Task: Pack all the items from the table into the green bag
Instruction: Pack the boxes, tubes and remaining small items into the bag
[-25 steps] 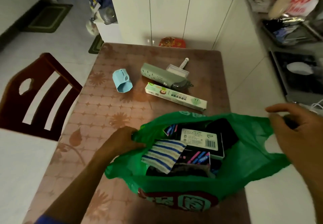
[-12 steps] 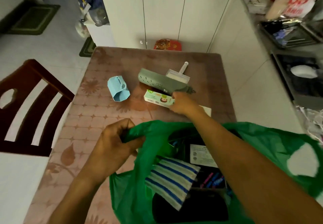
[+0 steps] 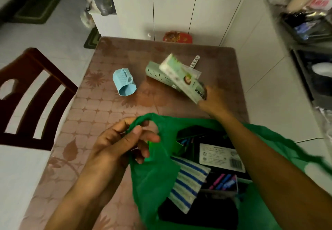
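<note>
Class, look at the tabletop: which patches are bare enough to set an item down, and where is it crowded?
Bare: the far strip of the table, and the left side between the chair and the blue cup. Crowded: the green power strip, the white scraper and the long box lifted by the right hand; the green bag fills the near edge.

a thin, crinkled plastic film with a slight sheen is being shown by the green bag (image 3: 152, 181). a glossy patterned plastic cover is being seen on the table (image 3: 107, 107), with light being reflected from it. printed, smooth cardboard is being shown by the long box (image 3: 181, 79). matt moulded plastic is being presented by the light blue cup (image 3: 124, 82) and the grey-green power strip (image 3: 158, 73). soft woven cloth is being shown by the striped towel (image 3: 188, 183). dark polished wood is being displayed by the chair (image 3: 36, 86).
</note>
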Tool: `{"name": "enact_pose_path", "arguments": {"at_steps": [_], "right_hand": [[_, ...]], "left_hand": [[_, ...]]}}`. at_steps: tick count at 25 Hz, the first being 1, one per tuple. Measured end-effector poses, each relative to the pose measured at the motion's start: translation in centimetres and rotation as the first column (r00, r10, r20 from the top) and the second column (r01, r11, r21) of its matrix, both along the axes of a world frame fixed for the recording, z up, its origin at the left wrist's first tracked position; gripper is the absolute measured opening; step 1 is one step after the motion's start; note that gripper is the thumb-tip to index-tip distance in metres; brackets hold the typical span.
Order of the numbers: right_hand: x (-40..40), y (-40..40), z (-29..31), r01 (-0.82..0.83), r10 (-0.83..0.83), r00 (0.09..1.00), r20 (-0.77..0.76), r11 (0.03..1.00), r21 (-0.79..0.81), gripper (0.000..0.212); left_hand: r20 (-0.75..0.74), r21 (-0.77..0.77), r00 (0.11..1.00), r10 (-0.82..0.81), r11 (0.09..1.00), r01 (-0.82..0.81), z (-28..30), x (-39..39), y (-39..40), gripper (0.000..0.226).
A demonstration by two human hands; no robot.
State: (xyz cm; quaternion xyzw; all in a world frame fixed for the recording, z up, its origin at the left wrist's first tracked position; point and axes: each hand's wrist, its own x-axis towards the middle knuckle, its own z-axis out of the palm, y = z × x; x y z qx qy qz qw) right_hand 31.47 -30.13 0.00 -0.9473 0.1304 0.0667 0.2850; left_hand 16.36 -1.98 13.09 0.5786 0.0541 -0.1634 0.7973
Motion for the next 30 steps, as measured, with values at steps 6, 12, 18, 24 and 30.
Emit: {"name": "enact_pose_path", "arguments": {"at_steps": [6,12,18,24,30], "right_hand": [[-12.7,-1.3,15.9,0.020,-0.374,0.857,0.356,0.713,0.701,0.035],[-20.4,-2.0,13.7,-0.245,0.143,0.958,0.247,0.857,0.454,0.042],[-15.2,0.1,8.3,-0.521,0.518,0.839,-0.168,0.673,-0.526,0.048],[-13.9,3.6,6.3,-0.664,0.591,0.748,-0.302,0.649,-0.372,0.072],[-13.4,3.1,3.8,-0.650,0.575,0.757,-0.309,0.712,-0.266,0.059]], "left_hand": [[0.023,-0.188,1.000,-0.011,0.982,0.015,1.4,-1.3,-2.6,0.041],[0.021,-0.240,0.997,-0.073,0.968,0.076,3.2,-1.1,-1.9,0.034],[0.085,-0.206,0.968,-0.235,0.947,0.248,5.0,-1.0,-0.5,0.046],[0.055,-0.261,0.966,-0.253,0.930,0.259,5.2,-1.1,0.7,0.066],[0.085,-0.325,0.957,-0.277,0.900,0.289,5.8,-0.8,0.6,0.064]]}}
